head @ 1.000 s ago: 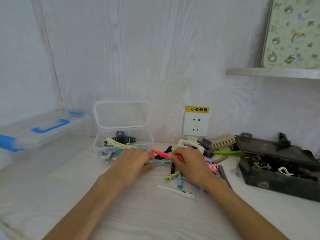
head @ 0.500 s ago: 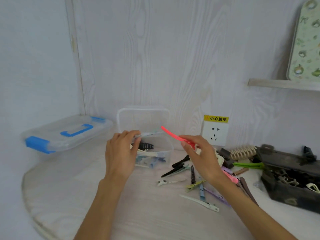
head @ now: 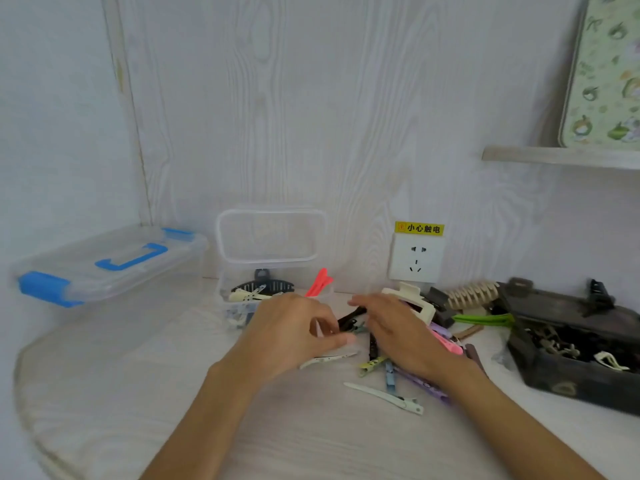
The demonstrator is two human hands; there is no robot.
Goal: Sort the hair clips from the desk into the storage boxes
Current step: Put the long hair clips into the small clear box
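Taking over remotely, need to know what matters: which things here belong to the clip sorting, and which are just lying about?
Job:
clip pile on the desk
white clip
red clip sticking out of the open clear box
dark box, holding clips
left hand, right hand

Lying about:
closed blue-latched box
wall socket
patterned board on shelf

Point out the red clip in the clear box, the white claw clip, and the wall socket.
red clip (head: pixel 320 284), head view, on its upper blade.
white claw clip (head: pixel 408 293), head view, on its top.
wall socket (head: pixel 415 259), head view, on its faceplate.
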